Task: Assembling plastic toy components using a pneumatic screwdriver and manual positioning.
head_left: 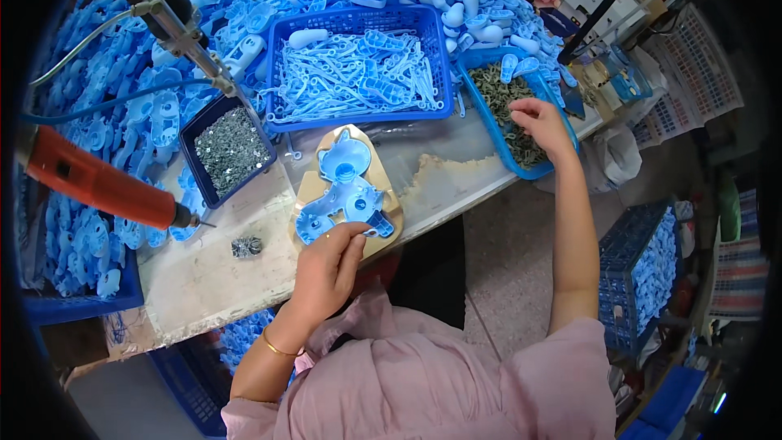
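A light-blue plastic toy shell point(350, 195), hollow side up, lies in a tan wooden holder point(395, 208) at the table's front edge. My left hand point(330, 265) is closed at the shell's lower edge, thumb and fingers pinched on the plastic beside a small leg-shaped piece point(380, 223). Off to the right, my right hand point(542, 124) hovers at a blue tray point(521, 171) of small dark grey-green parts point(497, 98). Its thumb and fingertips are drawn together; whatever they hold is too small to make out.
An orange power screwdriver point(98, 179) hangs at the left, near a dark tray of small metal screws point(232, 151). Behind the holder stands a blue basket point(444, 106) of thin blue parts. Blue shells heap up behind it. A small dark-and-silver object point(246, 247) lies on the table.
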### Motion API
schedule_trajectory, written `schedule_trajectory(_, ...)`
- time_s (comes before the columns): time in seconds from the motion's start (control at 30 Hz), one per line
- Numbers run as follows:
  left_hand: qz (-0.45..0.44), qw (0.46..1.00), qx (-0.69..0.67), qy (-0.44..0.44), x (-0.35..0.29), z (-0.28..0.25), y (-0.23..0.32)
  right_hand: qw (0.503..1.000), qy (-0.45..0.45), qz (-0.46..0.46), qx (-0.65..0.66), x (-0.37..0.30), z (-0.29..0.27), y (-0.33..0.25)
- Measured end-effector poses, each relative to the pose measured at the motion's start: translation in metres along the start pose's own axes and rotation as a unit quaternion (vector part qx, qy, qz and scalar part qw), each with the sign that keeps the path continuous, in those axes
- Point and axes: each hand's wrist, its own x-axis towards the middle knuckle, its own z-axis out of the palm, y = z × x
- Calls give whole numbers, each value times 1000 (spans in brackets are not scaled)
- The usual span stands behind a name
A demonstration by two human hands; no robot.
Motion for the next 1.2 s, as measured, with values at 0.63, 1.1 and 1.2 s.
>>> schedule_trajectory(0.63,-36,999,-29,12,-4,2,5,916,312,158,196,72,-199,139)
schedule_trajectory(1.1,-31,999,-23,-35,4,13,14,937,80,-105,-324,-29,-57,21)
schedule_trajectory(1.2,-16,999,-28,-41,3,12,12,943,102,-150,-279,-25,-60,25)
